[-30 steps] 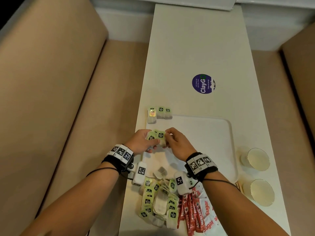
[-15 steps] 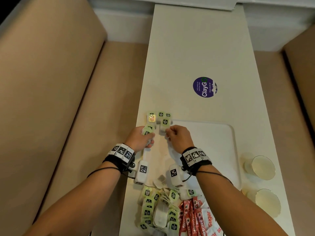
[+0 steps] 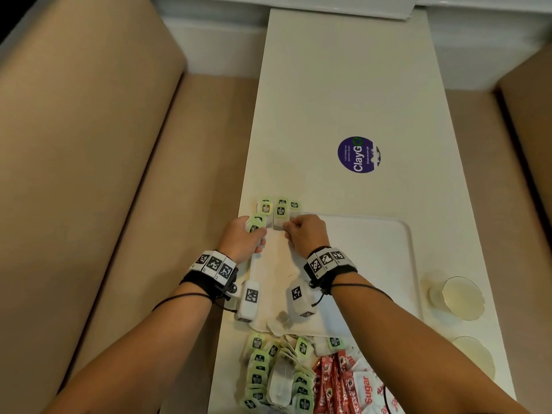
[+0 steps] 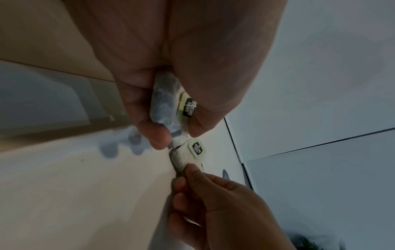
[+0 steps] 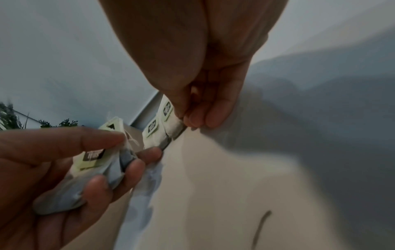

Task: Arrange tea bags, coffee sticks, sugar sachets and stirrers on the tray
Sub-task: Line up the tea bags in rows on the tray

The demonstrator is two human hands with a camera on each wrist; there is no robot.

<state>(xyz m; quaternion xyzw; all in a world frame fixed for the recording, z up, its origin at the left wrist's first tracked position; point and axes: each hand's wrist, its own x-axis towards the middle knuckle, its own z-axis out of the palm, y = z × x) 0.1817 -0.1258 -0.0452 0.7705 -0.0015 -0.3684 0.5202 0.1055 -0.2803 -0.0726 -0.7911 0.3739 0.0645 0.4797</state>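
The right hand [image 3: 307, 233] pinches the near end of 1 tea bag [image 3: 280, 219] between thumb and curled fingertips [image 5: 193, 121], with the bag lying at the tray's far left corner, just beyond the hand. Touching that bag's far side is a row of tea bags [image 3: 279, 204] with green tags, sitting at the tray's far edge. The left hand [image 3: 242, 239], just beside the right hand, curls its fingers and thumb around a small bunch of tea bags [image 4: 165, 108], held above the left edge of the white tray [image 3: 373, 258]. Both wrists hover over the tray's near left part. Behind the wrists, on the desk [image 3: 343, 85], lies a pile of tea bags [image 3: 277, 375], with red coffee sticks [image 3: 331, 383] and white sugar sachets [image 3: 369, 386] to its right. To the right of the right forearm stand 2 paper cups [image 3: 458, 298]. Beyond both hands, a round purple sticker [image 3: 358, 155] is on the desk.
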